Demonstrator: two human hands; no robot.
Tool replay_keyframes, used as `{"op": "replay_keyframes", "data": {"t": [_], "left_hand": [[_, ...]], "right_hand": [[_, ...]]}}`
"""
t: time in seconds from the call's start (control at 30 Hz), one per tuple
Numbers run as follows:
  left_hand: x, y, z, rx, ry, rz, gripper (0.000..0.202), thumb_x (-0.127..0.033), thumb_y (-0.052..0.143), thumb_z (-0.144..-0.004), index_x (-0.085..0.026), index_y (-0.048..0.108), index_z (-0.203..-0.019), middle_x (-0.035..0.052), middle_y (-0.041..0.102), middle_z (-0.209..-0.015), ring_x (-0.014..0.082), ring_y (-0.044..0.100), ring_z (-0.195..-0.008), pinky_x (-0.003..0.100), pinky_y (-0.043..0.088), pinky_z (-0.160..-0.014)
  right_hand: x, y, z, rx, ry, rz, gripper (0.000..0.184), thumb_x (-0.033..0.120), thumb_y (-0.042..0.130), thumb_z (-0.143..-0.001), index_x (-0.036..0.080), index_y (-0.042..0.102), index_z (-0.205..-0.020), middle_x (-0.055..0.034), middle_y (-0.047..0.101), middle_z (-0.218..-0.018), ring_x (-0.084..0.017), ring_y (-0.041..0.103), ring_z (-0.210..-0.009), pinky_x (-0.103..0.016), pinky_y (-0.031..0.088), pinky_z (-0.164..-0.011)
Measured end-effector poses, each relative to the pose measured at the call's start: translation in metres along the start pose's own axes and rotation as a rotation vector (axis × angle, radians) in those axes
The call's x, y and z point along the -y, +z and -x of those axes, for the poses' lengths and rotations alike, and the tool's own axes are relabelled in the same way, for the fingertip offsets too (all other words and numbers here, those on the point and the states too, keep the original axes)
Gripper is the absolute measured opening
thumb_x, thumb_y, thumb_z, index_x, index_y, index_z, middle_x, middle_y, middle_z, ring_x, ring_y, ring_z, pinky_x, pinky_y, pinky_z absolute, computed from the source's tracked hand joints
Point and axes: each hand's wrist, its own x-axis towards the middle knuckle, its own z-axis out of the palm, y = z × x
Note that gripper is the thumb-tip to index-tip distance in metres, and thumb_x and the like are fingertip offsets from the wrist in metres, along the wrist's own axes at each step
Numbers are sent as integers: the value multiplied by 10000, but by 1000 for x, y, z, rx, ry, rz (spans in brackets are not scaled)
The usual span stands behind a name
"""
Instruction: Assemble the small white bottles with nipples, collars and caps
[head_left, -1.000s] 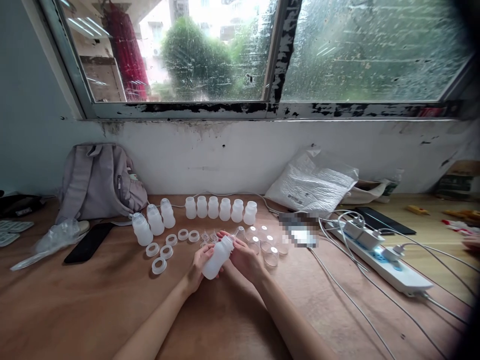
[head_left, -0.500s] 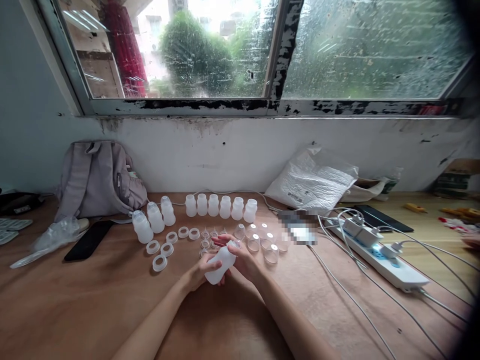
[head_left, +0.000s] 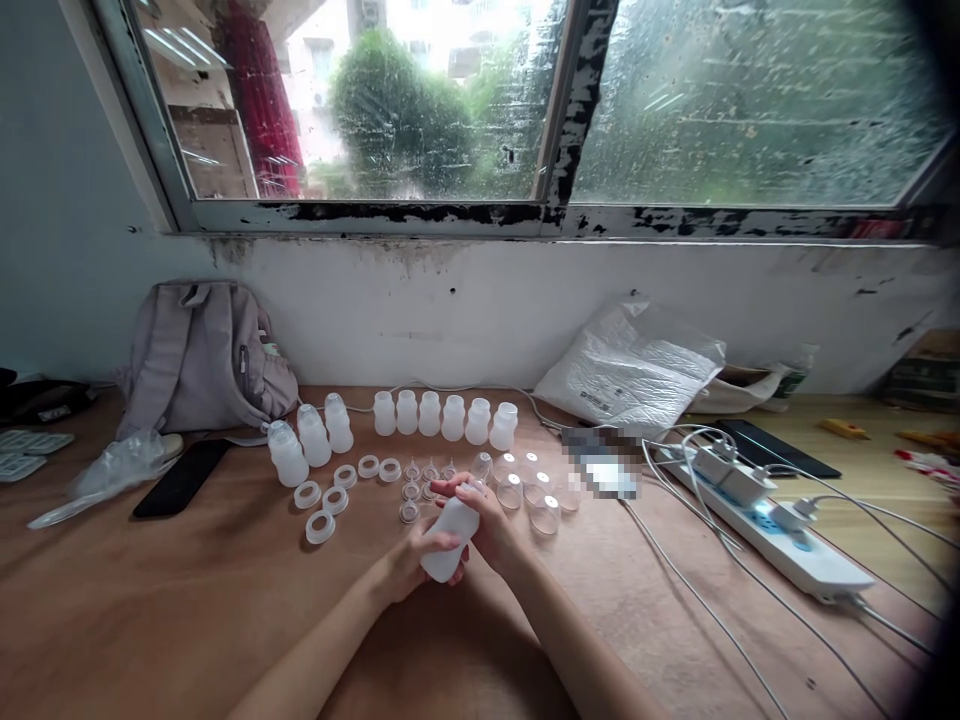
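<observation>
A frosted white baby bottle (head_left: 451,535) is held tilted above the table, between both hands. My left hand (head_left: 411,562) is closed around its body. My right hand (head_left: 487,515) is wrapped over its upper end, which is mostly hidden. Just beyond my hands are several clear nipples (head_left: 411,490). Clear dome caps (head_left: 544,515) stand to the right of them. White collar rings (head_left: 320,527) lie to the left. Behind, a row of open bottles (head_left: 453,418) stands upright. Three capped bottles (head_left: 313,436) are at the left.
A grey backpack (head_left: 210,350) and a black phone (head_left: 180,480) are at the left. On the right lie a power strip (head_left: 795,545) with plugs and trailing white cables, and a silvery plastic bag (head_left: 630,365) against the wall. A blurred-out item (head_left: 604,465) is beside the caps.
The held bottle has shifted slightly right and down in view and stands a little steeper. My left fingers now wrap further across its body. The whole view has shifted slightly.
</observation>
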Motion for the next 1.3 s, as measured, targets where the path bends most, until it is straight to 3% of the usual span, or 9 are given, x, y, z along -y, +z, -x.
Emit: {"op": "replay_keyframes", "data": {"t": [0.1,0.2,0.3,0.43,0.87,1.0,1.13,1.3], "left_hand": [[0,3,-2,-216,113,-370,301,-316,587,-673,-132,543,-906,23,571,-699,131,533,-577,237,420,-520],[1,3,-3,-388,268,-776,364,-272,577,-683,-178,522,-1031,40,614,-854,181,577,-725,282,463,-626],[7,1,-3,-479,396,-1035,452,-276,528,-730,-172,434,-1160,92,596,-1004,230,573,-891,353,475,-752],[17,-3,-4,-520,461,-1258,478,-292,503,-756,-124,401,-1192,138,590,-1006,260,561,-934,394,482,-773],[26,-2,-16,-551,480,-1421,488,-226,509,-746,-115,403,-1209,118,599,-999,243,563,-887,371,485,-762],[26,-5,-16,-569,535,-1429,484,-309,506,-763,-113,417,-1197,116,608,-991,242,568,-868,365,486,-744],[23,-12,-15,-586,639,-1409,504,-414,471,-779,-116,425,-1182,120,607,-1017,240,574,-874,359,483,-751],[15,-20,-9,-582,664,-1374,498,-402,473,-783,-150,401,-1207,104,588,-1040,223,558,-925,333,464,-799]], "right_hand": [[-7,-1,-4,-113,-46,8,144,300,621,-679,215,509,-710,-17,633,-799,-195,571,-739,-272,415,-592],[-16,0,-9,-196,-99,30,140,273,626,-678,214,500,-697,-8,628,-736,-183,566,-701,-270,409,-606],[-18,3,-9,-207,-138,10,140,269,621,-682,214,495,-711,-8,623,-749,-181,564,-703,-271,409,-609],[-19,5,-7,-232,-156,-6,146,300,618,-678,217,507,-724,-13,617,-774,-187,567,-720,-282,418,-614],[-28,3,-13,-473,-154,-56,123,314,616,-641,215,570,-698,-5,605,-767,-178,566,-705,-289,444,-625],[-26,7,-9,-514,-165,-1,155,335,624,-643,212,563,-717,-13,598,-771,-184,568,-713,-288,447,-618],[-28,7,-6,-454,-186,145,225,397,588,-692,222,543,-827,-17,594,-806,-191,566,-728,-298,454,-620],[-22,0,-7,-487,-373,456,358,449,472,-775,257,485,-1077,-32,510,-1124,-207,478,-1016,-316,429,-770]]}}
